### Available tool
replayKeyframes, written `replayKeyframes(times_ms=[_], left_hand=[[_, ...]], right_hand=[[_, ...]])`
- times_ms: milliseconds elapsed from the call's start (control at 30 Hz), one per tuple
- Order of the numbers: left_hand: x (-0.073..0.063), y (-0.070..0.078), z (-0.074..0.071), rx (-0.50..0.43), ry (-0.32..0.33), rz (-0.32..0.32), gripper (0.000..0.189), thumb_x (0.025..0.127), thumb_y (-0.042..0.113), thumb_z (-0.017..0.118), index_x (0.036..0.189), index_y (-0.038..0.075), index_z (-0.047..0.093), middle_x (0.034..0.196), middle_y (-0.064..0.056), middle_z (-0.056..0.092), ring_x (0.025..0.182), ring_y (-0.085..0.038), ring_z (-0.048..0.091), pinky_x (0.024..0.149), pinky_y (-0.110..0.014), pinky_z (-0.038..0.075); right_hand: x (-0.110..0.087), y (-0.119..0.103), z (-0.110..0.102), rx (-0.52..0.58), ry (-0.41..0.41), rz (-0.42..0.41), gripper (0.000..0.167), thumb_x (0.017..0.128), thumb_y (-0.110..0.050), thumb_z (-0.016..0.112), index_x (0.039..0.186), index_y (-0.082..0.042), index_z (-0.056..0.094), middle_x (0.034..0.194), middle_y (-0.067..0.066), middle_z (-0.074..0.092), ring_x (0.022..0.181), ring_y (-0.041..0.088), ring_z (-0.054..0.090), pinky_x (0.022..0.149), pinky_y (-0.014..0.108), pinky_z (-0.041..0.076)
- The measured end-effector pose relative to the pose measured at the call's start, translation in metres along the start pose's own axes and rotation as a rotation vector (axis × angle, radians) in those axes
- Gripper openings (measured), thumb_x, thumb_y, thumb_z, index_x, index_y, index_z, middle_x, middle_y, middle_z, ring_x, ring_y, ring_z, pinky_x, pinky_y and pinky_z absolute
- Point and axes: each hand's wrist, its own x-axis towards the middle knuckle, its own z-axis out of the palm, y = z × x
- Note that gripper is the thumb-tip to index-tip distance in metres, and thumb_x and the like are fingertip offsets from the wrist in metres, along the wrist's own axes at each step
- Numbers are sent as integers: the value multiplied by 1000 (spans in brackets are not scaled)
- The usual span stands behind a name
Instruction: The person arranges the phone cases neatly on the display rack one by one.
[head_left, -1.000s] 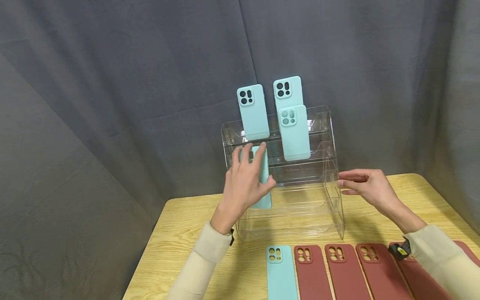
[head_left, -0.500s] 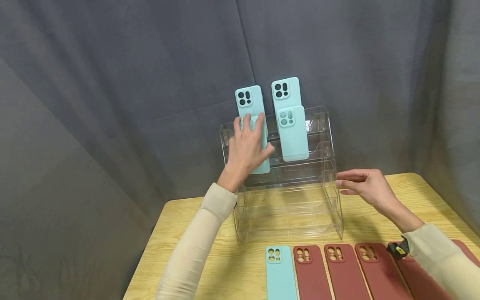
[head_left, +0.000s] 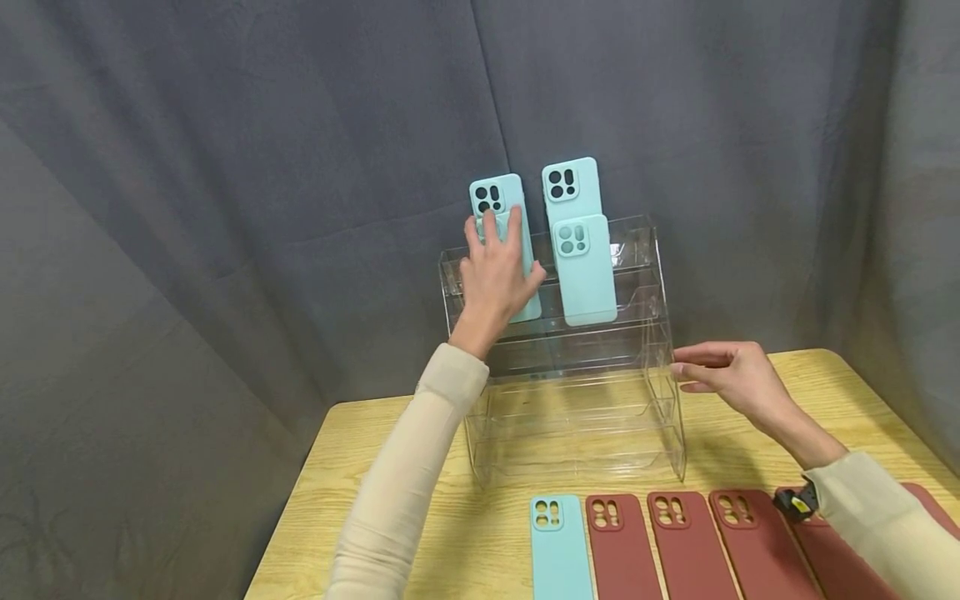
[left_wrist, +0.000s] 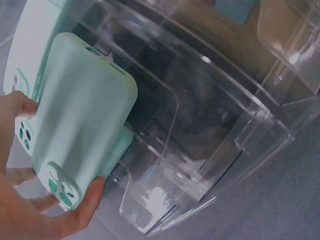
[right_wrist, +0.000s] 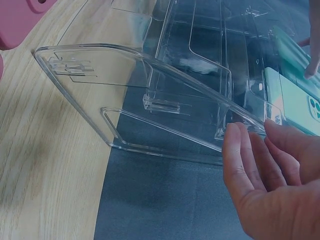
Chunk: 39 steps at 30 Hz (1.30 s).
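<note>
A mint-green phone case (head_left: 529,302) is gripped by my left hand (head_left: 495,271), fingers over its camera end and thumb at its right edge. That hand is at the upper left of a clear, tiered acrylic display rack (right_wrist: 175,75). The held case overlaps another mint case (head_left: 501,188) standing in the top tier behind it. To the right, one mint case (head_left: 589,275) stands in the second tier, partly covering a mint case (head_left: 585,185) above. My right hand (head_left: 738,379) holds the rack's right side edge between thumb and fingers.
On the wooden table (head_left: 360,467), in front of the rack, a mint case (head_left: 561,554) lies beside a row of several dark red cases (head_left: 626,554). My right forearm covers part of the row. A grey curtain (head_left: 300,167) hangs behind the table.
My left hand has lifted the mint case from the rack's middle left up to just below the top-left case, in front of it. The right hand has stayed at the rack's side.
</note>
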Motion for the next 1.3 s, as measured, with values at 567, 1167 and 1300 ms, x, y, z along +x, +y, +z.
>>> replayKeyframes(times_ms=[567,1167,1300], left_hand=[[-6,1,20,54,2,14,85,92,47,72,164,20,34,161,-22,42,149,-47,40,71,-50,65],[-19,8,27,84,4,6,85,93,45,73,164,21,34,161,-21,43,151,-47,38,80,-57,65],[-20,8,27,81,20,-1,84,93,44,74,164,20,35,161,-21,42,151,-47,38,80,-58,65]], right_hand=[[-2,1,0,-13,6,-2,45,101,-20,73,134,10,66,120,24,77,87,8,80,81,27,66],[-2,0,2,-30,11,2,42,102,-19,72,133,8,67,120,25,76,87,11,81,79,25,66],[-1,0,3,-26,9,-5,41,102,-17,71,133,9,67,122,28,75,87,9,80,78,24,66]])
